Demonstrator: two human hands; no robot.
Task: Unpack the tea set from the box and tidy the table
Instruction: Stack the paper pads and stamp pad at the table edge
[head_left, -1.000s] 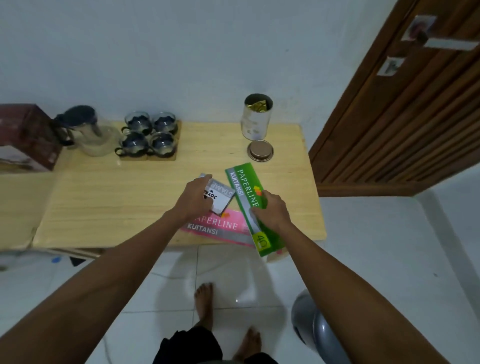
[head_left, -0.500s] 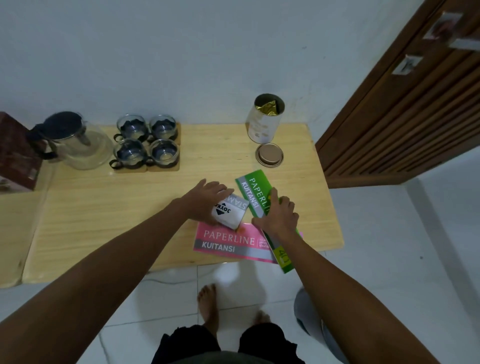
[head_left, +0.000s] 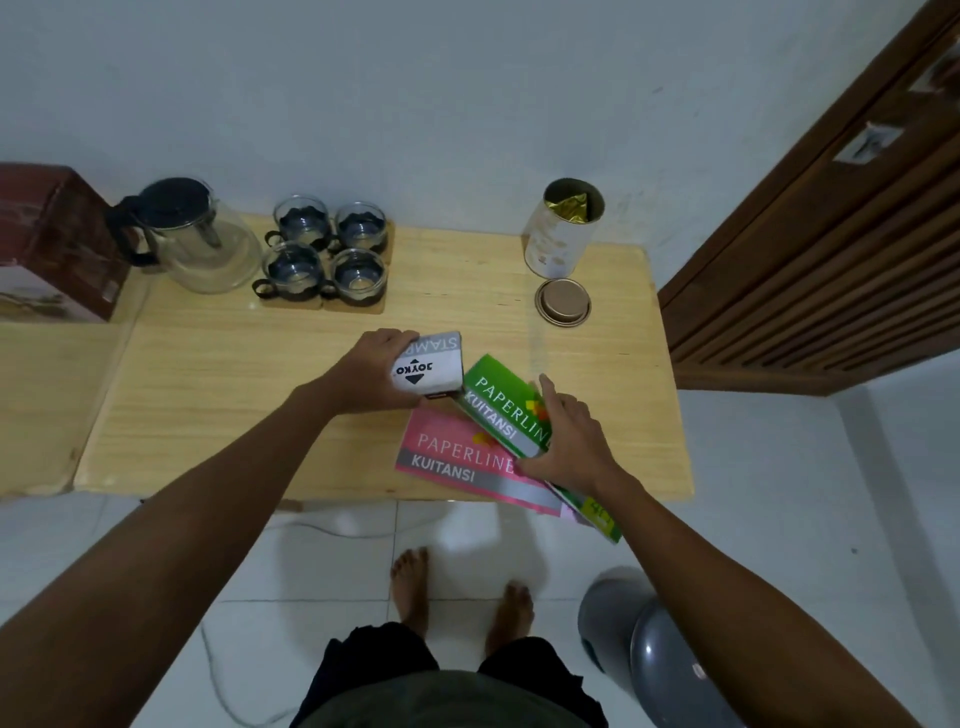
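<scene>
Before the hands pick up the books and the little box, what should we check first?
1. Left hand has hold of the Joyko stamp box: ok.
2. Right hand grips the green receipt book: ok, thumb and fingers on its edges.
3. Pink receipt book free to lift: not ok, the green one lies on it.
4. Books fully on the table: not ok, both stick out over the front edge.
5. Tin closed: not ok, its lid lies beside it.
6. Teapot and cups clear of the hands: ok.
</scene>
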